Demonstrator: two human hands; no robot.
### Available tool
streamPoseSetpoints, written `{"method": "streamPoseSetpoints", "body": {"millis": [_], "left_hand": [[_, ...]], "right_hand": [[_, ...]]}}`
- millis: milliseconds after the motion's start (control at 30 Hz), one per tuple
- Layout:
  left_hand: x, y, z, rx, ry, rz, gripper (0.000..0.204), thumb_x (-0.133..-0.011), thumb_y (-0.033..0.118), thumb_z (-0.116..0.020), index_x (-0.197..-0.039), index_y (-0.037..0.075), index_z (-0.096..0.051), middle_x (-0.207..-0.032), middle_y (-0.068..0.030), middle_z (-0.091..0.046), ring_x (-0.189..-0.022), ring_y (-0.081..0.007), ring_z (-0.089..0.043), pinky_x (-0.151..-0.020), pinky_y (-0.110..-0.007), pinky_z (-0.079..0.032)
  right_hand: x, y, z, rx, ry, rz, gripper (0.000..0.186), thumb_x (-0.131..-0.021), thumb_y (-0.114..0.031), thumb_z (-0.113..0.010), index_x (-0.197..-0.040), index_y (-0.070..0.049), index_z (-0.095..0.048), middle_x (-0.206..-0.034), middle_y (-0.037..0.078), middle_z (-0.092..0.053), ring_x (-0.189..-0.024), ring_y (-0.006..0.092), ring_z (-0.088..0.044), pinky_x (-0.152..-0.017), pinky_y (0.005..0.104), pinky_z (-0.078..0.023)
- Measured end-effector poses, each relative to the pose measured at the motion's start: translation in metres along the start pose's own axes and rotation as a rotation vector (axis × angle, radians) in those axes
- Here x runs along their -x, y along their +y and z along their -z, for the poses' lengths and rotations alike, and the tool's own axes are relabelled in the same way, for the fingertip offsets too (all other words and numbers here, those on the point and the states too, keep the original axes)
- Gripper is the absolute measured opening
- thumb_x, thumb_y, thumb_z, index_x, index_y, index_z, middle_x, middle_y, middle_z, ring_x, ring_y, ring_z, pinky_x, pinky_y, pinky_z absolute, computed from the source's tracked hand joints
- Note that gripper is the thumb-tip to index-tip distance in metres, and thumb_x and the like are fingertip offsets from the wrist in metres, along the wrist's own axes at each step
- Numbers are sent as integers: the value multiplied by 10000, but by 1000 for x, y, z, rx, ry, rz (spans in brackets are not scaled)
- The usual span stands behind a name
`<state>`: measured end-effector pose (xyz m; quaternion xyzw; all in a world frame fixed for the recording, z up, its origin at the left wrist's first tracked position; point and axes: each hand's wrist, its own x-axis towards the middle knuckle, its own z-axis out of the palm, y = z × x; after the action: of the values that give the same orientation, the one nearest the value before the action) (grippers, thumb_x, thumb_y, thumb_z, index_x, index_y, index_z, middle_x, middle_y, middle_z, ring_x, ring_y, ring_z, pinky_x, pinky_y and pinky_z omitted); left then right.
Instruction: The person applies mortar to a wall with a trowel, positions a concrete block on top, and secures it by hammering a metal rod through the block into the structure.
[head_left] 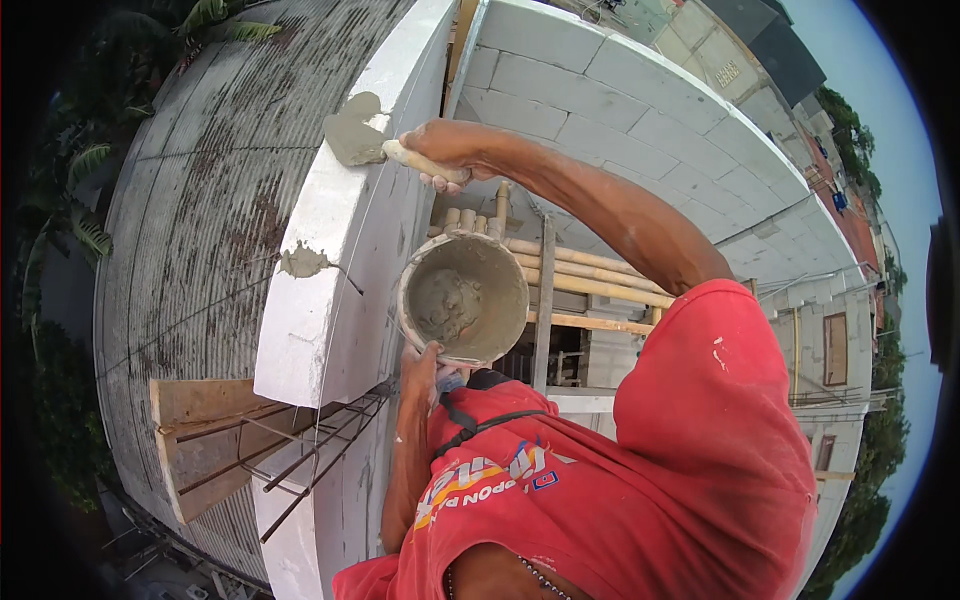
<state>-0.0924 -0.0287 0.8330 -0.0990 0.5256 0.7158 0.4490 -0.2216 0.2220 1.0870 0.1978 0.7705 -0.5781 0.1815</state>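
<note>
1. Trowel (402,153): pale handle, wet grey mortar (352,135) over its blade, at the white wall's (340,225) top.
2. Right hand (442,157) grips the handle; blade lies just left.
3. Left hand (424,366) grasps the bucket (508,312) by its rim.

Mortar (447,303) in 1 bucket (508,305) right of the wall (298,342), roof (200,220) left.

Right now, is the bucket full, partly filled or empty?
The bucket is partly filled: grey mortar lies inside, with much of the inner wall showing above it.

Two hands (440,152), one trowel (402,153), one bucket (508,308), one red shirt (640,450), one beaded necklace (543,577)
</note>
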Motion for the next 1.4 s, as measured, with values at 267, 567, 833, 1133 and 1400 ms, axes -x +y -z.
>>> {"method": "streamPoseSetpoints", "body": {"millis": [267,567,833,1133,1400], "left_hand": [[8,2,1,-12,22,20,457,-963,109,-557,-1380,37,-385,-1100,-142,-619,-958,-322,-706,-798,-458,-635],[0,7,18,-62,142,25,461,-895,52,-561,-1333,-18,-436,-1199,-187,-593,-1008,-319,-686,-855,-442,-630],[16,-42,45,-340,232,-83,634,-887,138,-603,-1487,62,-414,-1122,-153,-655,-948,-236,-626,-879,-389,-517],[82,-29,41,-602,281,-273,726,-864,194,-582,-1546,135,-342,-1062,-287,-675,-961,-394,-684,-886,-476,-521],[117,-89,85,-549,262,-474,880,-746,17,-629,-1563,113,-317,-1395,-183,-511,-1260,-322,-545,-1097,-327,-429]], "right_hand": [[73,41,-30,-272,-40,91,381,-1065,-372,-424,-1112,-12,-538,-745,38,-556,-506,79,-515,-396,238,-446],[110,138,-23,-851,-153,57,476,-1024,-536,-511,-1173,-84,-529,-735,24,-553,-468,68,-489,-396,244,-431],[167,237,-6,-623,-141,-167,580,-910,-270,-663,-1342,50,-448,-835,107,-596,-473,123,-533,-382,236,-428],[129,289,-109,1017,-222,88,500,-953,-292,-630,-1379,-32,-588,-768,82,-622,-566,125,-565,-541,315,-473],[170,233,-194,566,-355,-253,410,-950,-260,-642,-1258,11,-643,-777,39,-629,-572,145,-537,-538,309,-450]]}}
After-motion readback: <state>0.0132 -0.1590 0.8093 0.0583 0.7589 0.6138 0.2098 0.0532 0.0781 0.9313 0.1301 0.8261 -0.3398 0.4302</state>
